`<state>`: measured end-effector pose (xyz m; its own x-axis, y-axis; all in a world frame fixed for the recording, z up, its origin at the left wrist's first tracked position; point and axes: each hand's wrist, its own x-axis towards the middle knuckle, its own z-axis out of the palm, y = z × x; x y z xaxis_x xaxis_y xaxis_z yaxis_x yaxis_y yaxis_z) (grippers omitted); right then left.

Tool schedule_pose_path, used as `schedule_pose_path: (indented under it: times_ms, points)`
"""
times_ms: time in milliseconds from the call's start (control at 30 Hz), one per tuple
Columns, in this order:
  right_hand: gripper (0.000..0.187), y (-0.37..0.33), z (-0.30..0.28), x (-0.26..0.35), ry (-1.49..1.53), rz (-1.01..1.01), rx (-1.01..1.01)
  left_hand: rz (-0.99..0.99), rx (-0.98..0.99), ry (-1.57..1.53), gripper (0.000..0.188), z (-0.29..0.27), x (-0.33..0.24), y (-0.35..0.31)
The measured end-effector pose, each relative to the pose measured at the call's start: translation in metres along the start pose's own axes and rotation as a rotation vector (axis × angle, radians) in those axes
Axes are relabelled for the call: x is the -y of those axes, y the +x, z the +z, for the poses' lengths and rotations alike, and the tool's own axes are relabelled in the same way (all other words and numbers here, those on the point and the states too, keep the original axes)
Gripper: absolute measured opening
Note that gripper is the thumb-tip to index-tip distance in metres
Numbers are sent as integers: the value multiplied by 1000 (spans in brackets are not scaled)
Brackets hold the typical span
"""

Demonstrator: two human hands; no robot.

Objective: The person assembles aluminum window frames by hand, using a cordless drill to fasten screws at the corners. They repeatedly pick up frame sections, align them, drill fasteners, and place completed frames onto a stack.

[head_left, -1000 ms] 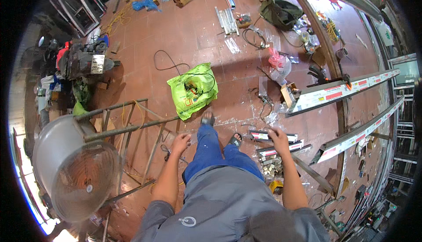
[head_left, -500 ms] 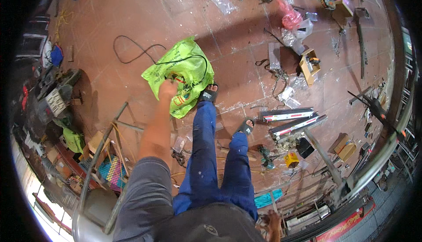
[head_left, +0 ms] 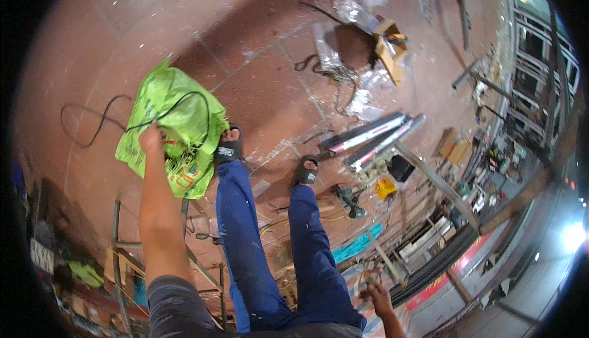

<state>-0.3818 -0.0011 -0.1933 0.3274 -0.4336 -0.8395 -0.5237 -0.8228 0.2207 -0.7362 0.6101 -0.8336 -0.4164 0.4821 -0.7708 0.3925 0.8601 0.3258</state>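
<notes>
A bright green plastic bag [head_left: 184, 86] lies crumpled on the floor to the left of my left foot, with thin pale strands and something dark showing in its mouth. My left hand [head_left: 151, 138] is closed on the bag's left side, just under a black cable [head_left: 196, 94] lying across it. The cable runs off in a loop on the floor to the left. My right hand [head_left: 376, 295] hangs low at my right side, away from the bag. Blur hides whether its fingers hold anything.
Long dark bars with white strips [head_left: 374, 134] lie right of my sandalled feet, near a green power drill [head_left: 350, 202] and a yellow item [head_left: 384, 188]. Beyond is an open cardboard box [head_left: 388, 56] amid plastic wrap. Metal frames [head_left: 116, 227] stand at lower left.
The view has swung right, so the bag sits further left. My left hand has shifted from the bag's mouth to its left edge by the cable. My right hand shows more.
</notes>
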Motion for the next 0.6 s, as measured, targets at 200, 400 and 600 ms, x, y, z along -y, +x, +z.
schedule_pose_path:
  times_ms: [200,400,600]
  points:
    - [45,-15,52,132,73,-174,154,-65,2,-147,25,-16,-34,-33]
    - [44,-13,75,160,114,-256,228,-177,61,-198,45,-30,-31,-12]
    - [38,5,104,96,133,-195,222,-322,-20,-384,36,-3,-10,4]
